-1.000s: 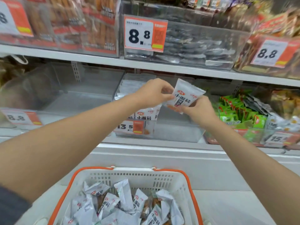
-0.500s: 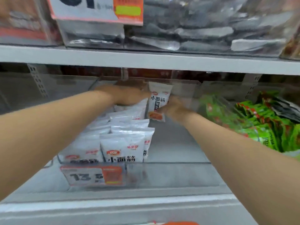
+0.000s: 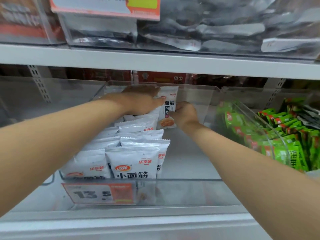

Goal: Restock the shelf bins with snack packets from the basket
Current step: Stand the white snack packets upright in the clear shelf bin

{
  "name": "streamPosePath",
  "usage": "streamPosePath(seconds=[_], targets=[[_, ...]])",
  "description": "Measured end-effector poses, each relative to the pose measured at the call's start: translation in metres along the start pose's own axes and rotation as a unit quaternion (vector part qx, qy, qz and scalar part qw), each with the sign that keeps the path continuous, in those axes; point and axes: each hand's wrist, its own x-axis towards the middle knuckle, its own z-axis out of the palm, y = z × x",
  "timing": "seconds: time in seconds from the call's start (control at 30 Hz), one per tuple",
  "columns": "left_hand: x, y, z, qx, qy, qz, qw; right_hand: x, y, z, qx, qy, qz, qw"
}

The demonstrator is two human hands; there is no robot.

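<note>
Packet point(image 3: 167, 108) now upright in bin point(image 3: 190, 193)

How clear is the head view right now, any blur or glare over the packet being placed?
Head view: held white packet prints legibly; green packets at right are smeared; price tag in front is soft; silver packs above catch glare.

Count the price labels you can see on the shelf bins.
2. The upper price label hangs on the upper bin at the top edge; the lower price label fronts the clear bin of white packets. Others may be hidden.
</note>
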Motion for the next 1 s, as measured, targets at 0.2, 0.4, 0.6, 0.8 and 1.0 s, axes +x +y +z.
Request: streamPosePath(seconds=[0.2,0.4,0.6,0.8,1.0], targets=[[0.002,-0.001,0.001,0.026,0.002,0.003,1.0,-0.007,-0.001,0.0,0.019,-0.025,0.0,1.0],[0.006,-0.005,0.004,0.039,-0.011,-0.008,0.999,-0.011,-0.005,0.005,0.016,-0.016,-0.006,1.0],[0.004,-0.003,0.002,0.032,-0.016,-0.012,0.999,-0.017,-0.006,0.0,0.017,-0.037,0.021,0.999],[-0.002,-0.004,-0.003,0.005,-0.025,-0.011,1.0,-0.028,-0.019,-0.016,-0.006,-0.059,0.081,0.995],[-0.046,0.001,-0.022,-0.074,-0.022,-0.006,0.997,-0.07,-0.054,-0.048,-0.021,-0.102,0.085,0.991]])
